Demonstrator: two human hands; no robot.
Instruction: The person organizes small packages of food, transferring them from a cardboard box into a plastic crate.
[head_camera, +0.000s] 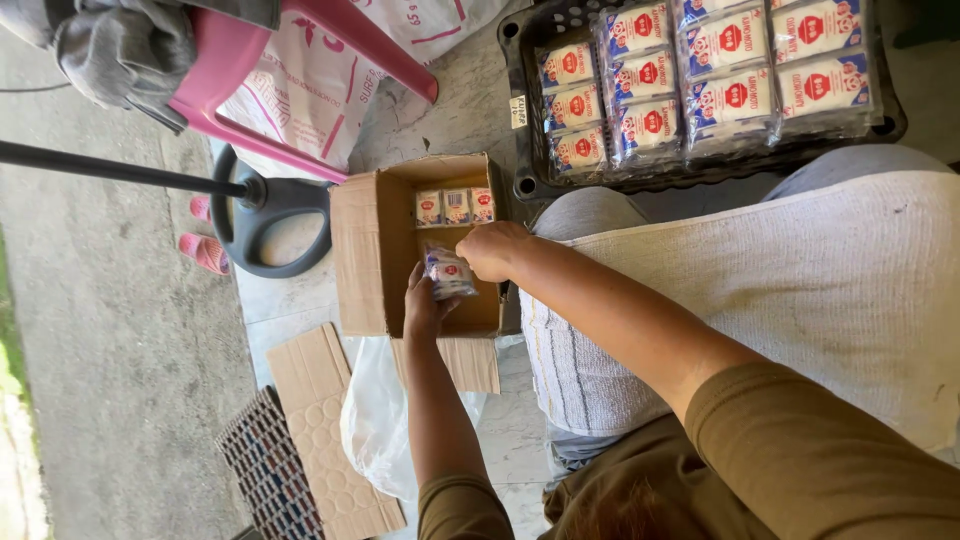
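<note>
Both hands, left hand (425, 305) and right hand (490, 250), grip packet bundle (448, 273) inside cardboard box (360, 250); black crate (525, 110) beside.

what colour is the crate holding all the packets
Black: the plastic crate has a dark perforated rim, seen in the head view.

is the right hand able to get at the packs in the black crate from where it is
Probably yes: the black crate sits open-topped just beyond the cardboard box, nothing covers its packs, and the right hand is close.
</note>
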